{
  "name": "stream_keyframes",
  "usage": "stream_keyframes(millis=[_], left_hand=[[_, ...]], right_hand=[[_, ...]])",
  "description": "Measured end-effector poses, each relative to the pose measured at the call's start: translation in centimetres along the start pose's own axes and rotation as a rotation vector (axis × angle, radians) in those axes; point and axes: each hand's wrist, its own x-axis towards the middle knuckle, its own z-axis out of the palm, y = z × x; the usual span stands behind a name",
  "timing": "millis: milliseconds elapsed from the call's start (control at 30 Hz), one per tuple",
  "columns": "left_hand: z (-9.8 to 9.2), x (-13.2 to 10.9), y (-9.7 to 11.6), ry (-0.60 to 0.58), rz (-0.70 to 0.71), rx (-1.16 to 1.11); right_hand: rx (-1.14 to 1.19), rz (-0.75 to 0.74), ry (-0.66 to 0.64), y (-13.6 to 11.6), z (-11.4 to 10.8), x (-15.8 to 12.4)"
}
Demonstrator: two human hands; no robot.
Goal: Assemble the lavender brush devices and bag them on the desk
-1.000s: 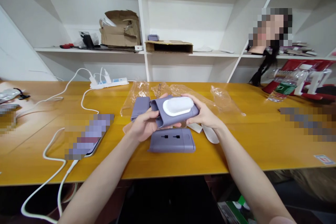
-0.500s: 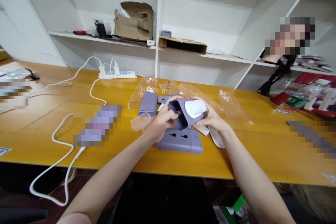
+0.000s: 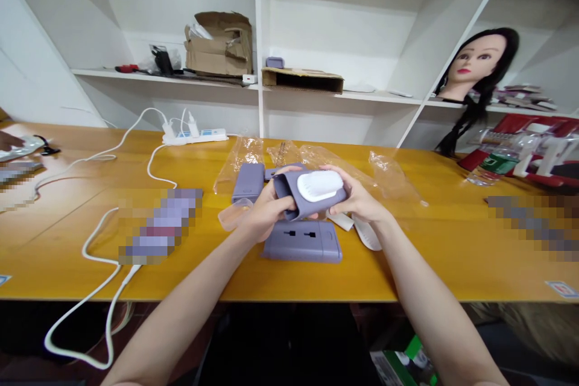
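Held above the table is a hollow purple plastic housing (image 3: 312,209) with a ribbed white oval piece (image 3: 319,185) on its upper face. My left hand (image 3: 266,208) grips its open end, the thumb reaching into the dark hollow. Around the opposite end are the fingers of my right hand (image 3: 359,198). Just below lies a purple panel (image 3: 303,247) with two black T-shaped marks. A purple box (image 3: 248,180) and a translucent plastic cup (image 3: 233,216) are left of my left hand. A white oval part (image 3: 367,236) lies beneath my right wrist.
Crumpled clear plastic bags (image 3: 393,172) lie behind my hands. To the left are a blurred phone-like object (image 3: 163,226), its white cable (image 3: 85,298) and a power strip (image 3: 196,137). At right stand a bottle (image 3: 497,163) and a mannequin head (image 3: 477,63). A co-worker's hand (image 3: 8,140) shows far left.
The housing has turned, so its opening shows less and the white piece lies flatter. My left thumb is deeper inside. The whole view has shifted a little.
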Motion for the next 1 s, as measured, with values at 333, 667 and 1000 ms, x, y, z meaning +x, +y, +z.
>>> stream_keyframes(millis=[333, 667, 1000], left_hand=[[-0.8, 1.0, -0.9, 0.188, 0.033, 0.093], [-1.8, 1.6, -1.6, -0.025, 0.079, 0.033], [-2.2, 1.9, -3.0, 0.073, 0.050, -0.004]], right_hand=[[-0.291, -0.088, -0.026, -0.1, 0.1, -0.1], [-0.358, -0.124, -0.106, -2.3, 0.4, -0.4], [-0.382, -0.120, -0.090, -2.3, 0.7, -0.5]])
